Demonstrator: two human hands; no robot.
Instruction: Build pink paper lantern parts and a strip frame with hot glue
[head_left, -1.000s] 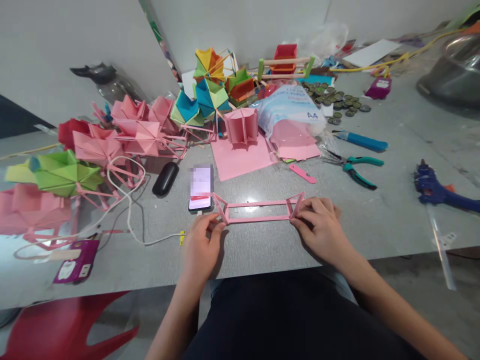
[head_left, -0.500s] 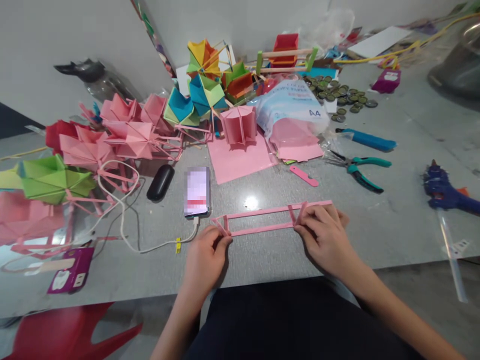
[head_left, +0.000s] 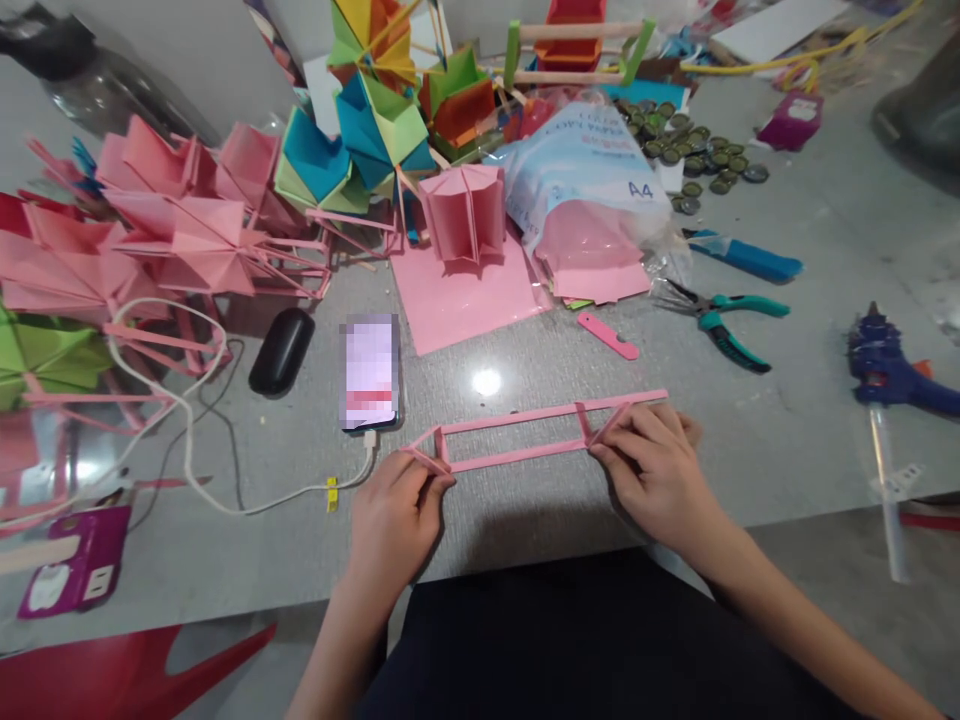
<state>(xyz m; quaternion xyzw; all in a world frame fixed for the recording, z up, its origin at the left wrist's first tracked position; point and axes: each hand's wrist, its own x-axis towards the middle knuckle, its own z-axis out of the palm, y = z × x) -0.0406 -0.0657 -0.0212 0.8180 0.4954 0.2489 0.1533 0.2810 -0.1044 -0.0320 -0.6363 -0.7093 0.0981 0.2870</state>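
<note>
Pink paper-stick frame (head_left: pixel 517 437) lies flat on the grey table (head_left: pixel 750 440), just below the phone (head_left: pixel 369 372). Left hand (head_left: pixel 396 515) pinches its left end. Right hand (head_left: pixel 654 472) pinches its right end, fingers (head_left: pixel 637 432) curled over the sticks.

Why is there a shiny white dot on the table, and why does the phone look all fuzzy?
In the head view, the white dot is glare from a lamp bouncing off the smooth grey table; the phone screen is blurred into blocks; the hands on the pink stick frame cast a soft shadow toward the table edge; things at the picture's sides look stretched and bent.
</note>
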